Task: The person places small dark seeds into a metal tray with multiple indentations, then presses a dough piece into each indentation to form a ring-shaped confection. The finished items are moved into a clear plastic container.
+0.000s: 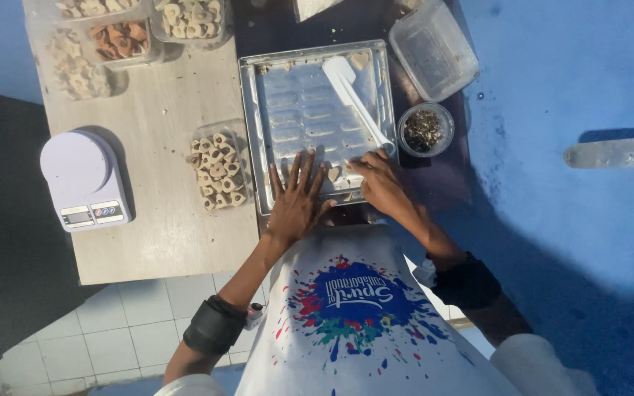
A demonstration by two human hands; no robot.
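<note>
The step in hand looks like clearing the last baked pieces off the metal baking tray (pixel 317 110), which lies on the tabletop (pixel 163 220) straight ahead of the person. The left hand (pixel 296 199) rests flat on the tray's near edge at about 6 o'clock, fingers spread wide and holding nothing, apparently steadying it. The right hand (pixel 381 180) sits at about 5 o'clock of the tray, fingers curled narrow around the handle end of a white spatula (pixel 354 99) whose blade points toward 12 o'clock. Working the blade under the small pale cookie pieces (pixel 334 174) between the hands would call for a low, flat angle. The tray is shiny, greasy-looking and almost bare. A clear tub of cookies (pixel 218 171) stands at its 9 o'clock, a bowl of dark crumbs (pixel 424 130) at 3 o'clock.
</note>
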